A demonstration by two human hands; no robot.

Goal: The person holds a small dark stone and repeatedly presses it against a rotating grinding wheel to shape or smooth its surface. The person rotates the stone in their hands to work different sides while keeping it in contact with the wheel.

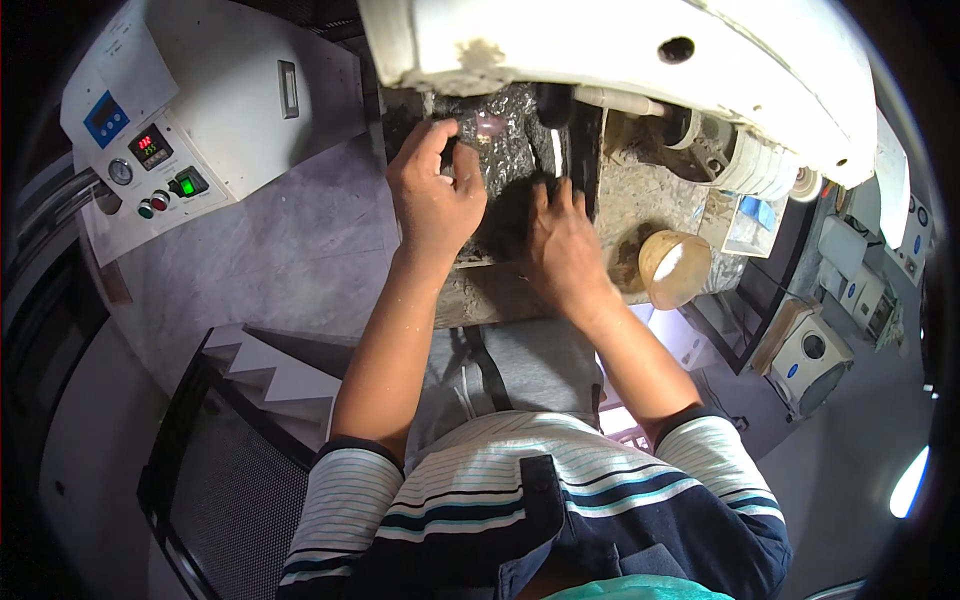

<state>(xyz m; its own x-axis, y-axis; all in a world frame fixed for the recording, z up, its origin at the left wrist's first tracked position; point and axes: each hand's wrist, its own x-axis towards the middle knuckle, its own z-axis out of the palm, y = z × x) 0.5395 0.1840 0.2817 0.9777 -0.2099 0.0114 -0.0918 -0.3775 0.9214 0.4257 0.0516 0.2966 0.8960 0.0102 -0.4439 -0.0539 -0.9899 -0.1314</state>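
My left hand (440, 192) is over the left side of a dark, wet tray (500, 215). Its index finger and thumb curve toward each other in a pinch, and whatever lies between their tips is too small or hidden to name. A pinkish, shiny spot (488, 125) shows just past these fingertips. My right hand (566, 245) reaches over the tray's right side with bent fingers held close together. Its fingertips are at the lower end of a thin white strip (557, 152), below a black cylinder (553, 105). What this hand grips is hidden.
A white machine housing (600, 45) overhangs the tray. To its right are a white motor-like cylinder (750, 160) and a round tan bowl (675, 268) with white material inside. At left stands a white control cabinet (230, 100); a black mesh chair (230, 480) is lower left.
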